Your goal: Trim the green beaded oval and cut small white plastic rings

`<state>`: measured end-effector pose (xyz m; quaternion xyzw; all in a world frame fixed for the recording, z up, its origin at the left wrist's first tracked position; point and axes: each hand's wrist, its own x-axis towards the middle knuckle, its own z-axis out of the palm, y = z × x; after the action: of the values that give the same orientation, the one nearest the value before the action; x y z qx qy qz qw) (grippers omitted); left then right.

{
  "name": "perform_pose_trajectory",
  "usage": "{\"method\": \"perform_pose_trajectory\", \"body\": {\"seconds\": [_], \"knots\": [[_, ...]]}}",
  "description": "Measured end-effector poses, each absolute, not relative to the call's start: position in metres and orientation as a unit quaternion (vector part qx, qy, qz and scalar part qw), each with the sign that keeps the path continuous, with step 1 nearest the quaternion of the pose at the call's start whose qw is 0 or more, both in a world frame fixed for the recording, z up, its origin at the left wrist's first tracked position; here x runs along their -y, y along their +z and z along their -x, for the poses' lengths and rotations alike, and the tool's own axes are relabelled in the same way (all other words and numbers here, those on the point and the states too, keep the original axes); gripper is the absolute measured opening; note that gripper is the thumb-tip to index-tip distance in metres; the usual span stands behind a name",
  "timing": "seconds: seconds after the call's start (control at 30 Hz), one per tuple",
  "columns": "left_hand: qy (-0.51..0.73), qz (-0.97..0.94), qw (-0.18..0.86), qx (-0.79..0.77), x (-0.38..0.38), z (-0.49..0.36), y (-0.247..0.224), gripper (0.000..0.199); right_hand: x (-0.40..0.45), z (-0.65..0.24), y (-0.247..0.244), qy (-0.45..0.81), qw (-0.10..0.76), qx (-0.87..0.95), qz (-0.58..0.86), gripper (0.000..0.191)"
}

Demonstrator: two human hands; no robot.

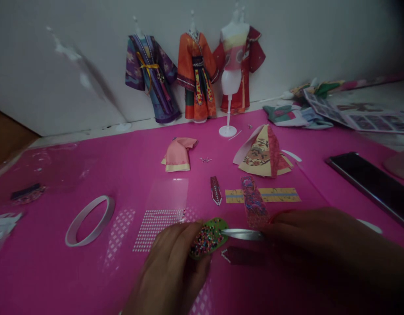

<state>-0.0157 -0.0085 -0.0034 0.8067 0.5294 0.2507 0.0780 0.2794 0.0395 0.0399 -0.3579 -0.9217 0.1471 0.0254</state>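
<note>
My left hand [175, 258] holds a green piece [218, 225] covered with many small coloured beads, its fingers closed round the left side. My right hand [303, 232] grips scissors [244, 234]; their metal blades point left and meet the right edge of the green piece. Just below the blades lies a dark red strip [246, 256] with a pearl-edged tip. Beside my left hand is a sheet of small gems [156, 229]. Above the hands lie another pearl-edged strip [216, 190], a patterned red strip [254, 199] and a yellow band [283, 194].
A white ring [90, 221] lies at left on the pink mat [123, 175]. A pink garment [178, 154] and a fan-shaped skirt [261, 153] lie farther back. Dressed doll stands [197, 78] line the wall. A phone [369, 183] is at right.
</note>
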Motion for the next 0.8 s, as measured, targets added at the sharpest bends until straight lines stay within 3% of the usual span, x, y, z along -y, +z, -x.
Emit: {"method": "perform_pose_trajectory", "body": {"seconds": [0.8], "knots": [[0.253,-0.801,0.084,-0.536,0.0118,0.0167,-0.0070,0.039,-0.0403,-0.2795,0.0416,0.199,0.010,0.911,0.360,0.030]]}}
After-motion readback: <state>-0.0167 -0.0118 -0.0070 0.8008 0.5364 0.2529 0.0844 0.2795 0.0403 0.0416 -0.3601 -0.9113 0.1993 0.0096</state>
